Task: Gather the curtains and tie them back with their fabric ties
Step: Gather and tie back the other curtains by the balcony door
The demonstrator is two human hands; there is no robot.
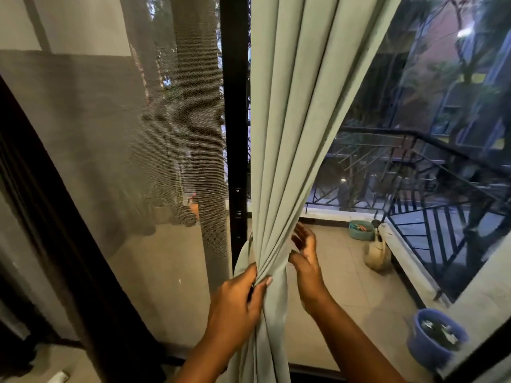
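I see the pale green curtain [293, 128] hanging in front of the black door frame [235, 120], its pleats drawn together into a narrow bunch low down, just right of the frame. My left hand [237, 302] has that bunch in its grip: thumb and fingers are curled round the gathered folds from the left, and the cloth falls on below the hand to the bottom edge of the view. My right hand [304, 250] is at the curtain's right edge, a little higher than the left. Its fingers are spread and only loosely bent, the fingertips at the outermost fold (I cannot tell whether they quite touch it), and it has nothing in its grasp.

To the left of the frame hangs a dark mesh screen [116, 150], with potted plants [177, 205] dimly showing through it. Through the glass on the right lies a tiled balcony floor [348, 283] bounded by a black metal railing [431, 217]. On that floor, near the railing, sit a teal basket [360, 230] and just beside it a beige bag [377, 255]. A blue basin [434, 341] stands nearer me, at lower right.
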